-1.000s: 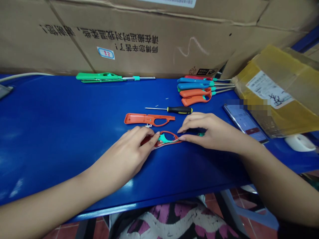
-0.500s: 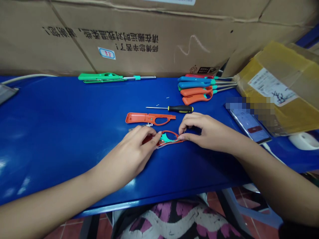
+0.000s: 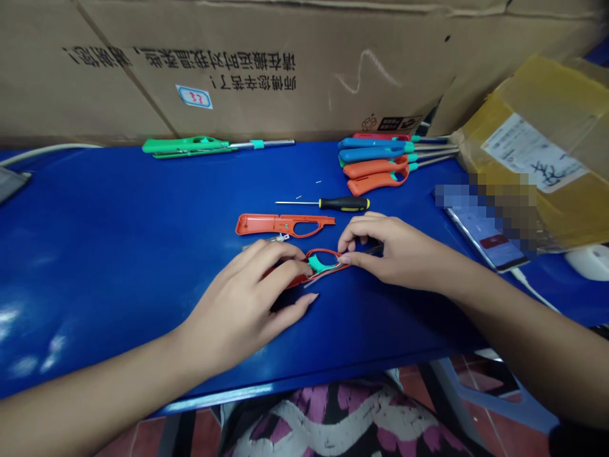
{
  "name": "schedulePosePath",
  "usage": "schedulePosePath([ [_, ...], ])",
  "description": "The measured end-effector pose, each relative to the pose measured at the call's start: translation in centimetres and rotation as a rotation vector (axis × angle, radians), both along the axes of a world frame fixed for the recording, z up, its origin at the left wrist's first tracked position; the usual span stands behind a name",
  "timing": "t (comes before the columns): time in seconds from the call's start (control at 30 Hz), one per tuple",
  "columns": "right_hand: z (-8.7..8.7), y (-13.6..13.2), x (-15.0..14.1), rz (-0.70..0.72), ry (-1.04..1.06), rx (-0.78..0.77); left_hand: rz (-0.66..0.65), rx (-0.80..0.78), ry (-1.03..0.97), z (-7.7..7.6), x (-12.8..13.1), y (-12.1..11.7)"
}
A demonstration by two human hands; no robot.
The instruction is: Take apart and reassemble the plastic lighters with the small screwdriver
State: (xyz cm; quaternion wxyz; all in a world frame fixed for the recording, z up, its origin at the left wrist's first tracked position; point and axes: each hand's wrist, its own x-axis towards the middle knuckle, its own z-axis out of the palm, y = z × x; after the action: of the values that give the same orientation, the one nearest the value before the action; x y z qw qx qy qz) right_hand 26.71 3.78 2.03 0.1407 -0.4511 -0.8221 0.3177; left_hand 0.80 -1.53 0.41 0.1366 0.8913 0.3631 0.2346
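Observation:
An orange lighter handle half (image 3: 325, 250) lies on the blue table between my hands, with a turquoise trigger (image 3: 316, 264) and a thin pale tube or wire along its lower edge. My left hand (image 3: 254, 285) rests its fingers on the left part of it, and the thumb stands apart. Pinched between thumb and fingertips, the handle's right end is in my right hand (image 3: 380, 247); a dark rod shows behind those fingers. Above lies the other orange handle half (image 3: 259, 224), inner side up. A small part with a metal clip (image 3: 283, 238) is partly hidden behind my left hand.
Beyond the shells lies a screwdriver (image 3: 345, 204), with two tiny screws near its tip. Green lighters (image 3: 185, 146) and several coloured lighters (image 3: 375, 168) lie along a large cardboard box (image 3: 323, 95). A phone (image 3: 485, 231) and a yellow-taped carton (image 3: 533, 146) stand right.
My left thumb has let go of the handle half and moved away toward me, opening the hand. My right hand keeps its pinch at the handle's end. The view has shifted slightly.

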Motion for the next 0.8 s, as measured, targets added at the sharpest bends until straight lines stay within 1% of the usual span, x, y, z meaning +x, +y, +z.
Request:
schedulePosePath([
  [0.13, -0.10, -0.12, -0.17, -0.006, 0.032, 0.013, -0.003, 0.044, -0.022, -0.05, 0.13, 0.36],
  [0.27, -0.23, -0.35, -0.30, -0.022, 0.098, 0.038, 0.016, 0.047, -0.079, -0.12, 0.21, 0.60],
  [0.5, -0.56, -0.35, -0.74, 0.051, 0.139, 0.098, 0.034, -0.008, -0.148, -0.08, 0.42, 0.71],
  [0.67, -0.57, -0.46, -1.03, 0.077, 0.132, 0.084, 0.044, -0.017, -0.154, -0.12, 0.48, 0.65],
  [0.8, -0.56, -0.65, -0.99, 0.058, 0.136, 0.064, -0.013, 0.016, -0.112, -0.48, 0.11, 0.59],
])
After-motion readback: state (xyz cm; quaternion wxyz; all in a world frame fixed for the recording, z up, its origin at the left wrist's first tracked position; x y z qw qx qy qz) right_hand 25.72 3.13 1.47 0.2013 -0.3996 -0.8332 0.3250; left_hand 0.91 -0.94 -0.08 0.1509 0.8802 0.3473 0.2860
